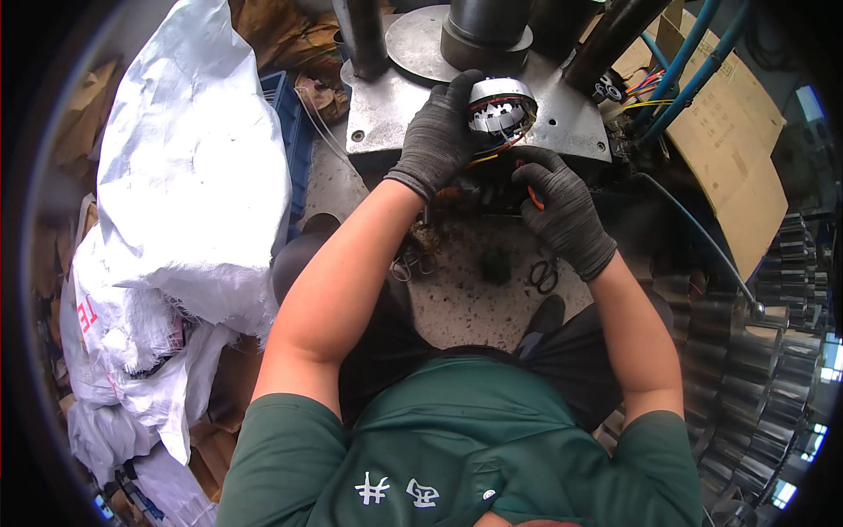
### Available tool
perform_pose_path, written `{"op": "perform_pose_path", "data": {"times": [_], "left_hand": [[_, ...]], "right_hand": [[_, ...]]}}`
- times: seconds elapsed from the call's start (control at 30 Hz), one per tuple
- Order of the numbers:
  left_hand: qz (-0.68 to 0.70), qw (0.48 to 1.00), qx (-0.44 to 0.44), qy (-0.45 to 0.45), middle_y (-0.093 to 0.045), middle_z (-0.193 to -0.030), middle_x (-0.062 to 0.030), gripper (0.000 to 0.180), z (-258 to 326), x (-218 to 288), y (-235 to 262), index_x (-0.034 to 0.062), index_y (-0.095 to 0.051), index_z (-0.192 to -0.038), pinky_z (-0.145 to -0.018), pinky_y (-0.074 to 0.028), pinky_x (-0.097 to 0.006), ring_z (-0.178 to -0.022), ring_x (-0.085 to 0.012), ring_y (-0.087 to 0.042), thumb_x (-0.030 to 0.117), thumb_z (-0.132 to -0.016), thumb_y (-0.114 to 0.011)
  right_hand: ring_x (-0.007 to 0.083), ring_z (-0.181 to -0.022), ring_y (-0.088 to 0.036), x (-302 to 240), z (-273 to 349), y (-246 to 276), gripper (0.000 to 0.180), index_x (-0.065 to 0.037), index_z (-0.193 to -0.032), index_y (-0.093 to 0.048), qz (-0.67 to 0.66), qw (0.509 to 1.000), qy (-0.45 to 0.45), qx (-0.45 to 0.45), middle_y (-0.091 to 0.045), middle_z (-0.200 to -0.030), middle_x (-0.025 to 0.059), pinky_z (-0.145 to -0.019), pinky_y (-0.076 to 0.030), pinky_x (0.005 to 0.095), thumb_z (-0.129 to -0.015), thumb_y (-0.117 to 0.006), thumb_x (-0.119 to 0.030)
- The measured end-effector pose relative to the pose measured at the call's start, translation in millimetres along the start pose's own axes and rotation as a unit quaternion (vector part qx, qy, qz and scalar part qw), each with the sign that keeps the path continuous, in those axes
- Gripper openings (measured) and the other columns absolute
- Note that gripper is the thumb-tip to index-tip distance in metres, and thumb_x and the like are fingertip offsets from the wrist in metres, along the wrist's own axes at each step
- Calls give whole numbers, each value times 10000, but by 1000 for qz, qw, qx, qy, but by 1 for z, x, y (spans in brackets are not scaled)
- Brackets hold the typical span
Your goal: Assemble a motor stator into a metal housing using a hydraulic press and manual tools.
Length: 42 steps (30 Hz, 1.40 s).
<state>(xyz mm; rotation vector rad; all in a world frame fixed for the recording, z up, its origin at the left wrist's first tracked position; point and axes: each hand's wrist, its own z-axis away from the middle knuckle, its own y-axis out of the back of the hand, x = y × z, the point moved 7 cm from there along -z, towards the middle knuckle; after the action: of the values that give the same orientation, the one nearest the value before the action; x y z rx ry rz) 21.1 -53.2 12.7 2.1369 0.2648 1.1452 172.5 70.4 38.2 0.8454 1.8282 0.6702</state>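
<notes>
A round metal ring part (499, 118), silver-banded with pale segments inside and yellow and red wires trailing, is held over the steel press plate (384, 112), near its front edge. The gloved left hand (443, 127) clasps the part's left side; the gloved right hand (564, 206), before the plate, curls around an orange-red tool (535, 198)

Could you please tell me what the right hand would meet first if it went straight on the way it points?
Probably the thin coloured wires at the round metal part in the left hand: the right hand points forward and leftward toward them, though depth is unclear here.
</notes>
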Motion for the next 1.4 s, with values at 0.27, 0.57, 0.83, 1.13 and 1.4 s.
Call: {"op": "perform_pose_path", "data": {"times": [0.27, 0.57, 0.83, 1.13, 1.4], "left_hand": [[5, 999, 22, -29, -636, -1261, -252, 814, -1, -2, -3, 175, -454, -1501, -971, -567, -513, -1143, -430, -676, 360, -815, -852], [7, 999, 17, -27, -639, -1252, -250, 805, -3, -3, -4, 170, -469, -1493, -970, -570, -506, -1150, -424, -676, 318, -805, -861], [11, 999, 18, -30, -624, -1268, -252, 820, 0, -3, -3, 177, -444, -1501, -977, -562, -510, -1158, -432, -668, 319, -807, -856], [13, 999, 10, -34, -626, -1273, -253, 826, -2, -3, -5, 167, -444, -1501, -986, -556, -512, -1166, -434, -658, 297, -796, -854], [26, 999, 20, -38, -624, -1274, -255, 835, -1, -2, -4, 159, -440, -1502, -979, -559, -504, -1163, -436, -656, 292, -793, -860]], "right_hand": [[389, -1189, -670, -2, -2, -5, 356, -17, -1081, -686, 15, 1000, 11, -6, -647, -1334, 191, -984, -567, 421, -735, -662, 61], [410, -1165, -669, 2, -5, -12, 355, -39, -1084, -685, 37, 999, 17, -13, -648, -1324, 201, -974, -568, 441, -740, -671, 48], [418, -1164, -670, -2, -10, -13, 328, -51, -1060, -682, 35, 999, 7, -35, -647, -1330, 205, -959, -574, 451, -746, -675, 44], [386, -1157, -685, 3, 1, -6, 349, -42, -1054, -679, -27, 999, 6, -23, -653, -1324, 182, -970, -574, 421, -728, -661, 78], [403, -1155, -679, 7, -1, -7, 352, -43, -1072, -680, -3, 1000, 12, -2, -651, -1316, 195, -966, -569, 427, -741, -656, 75]]}}
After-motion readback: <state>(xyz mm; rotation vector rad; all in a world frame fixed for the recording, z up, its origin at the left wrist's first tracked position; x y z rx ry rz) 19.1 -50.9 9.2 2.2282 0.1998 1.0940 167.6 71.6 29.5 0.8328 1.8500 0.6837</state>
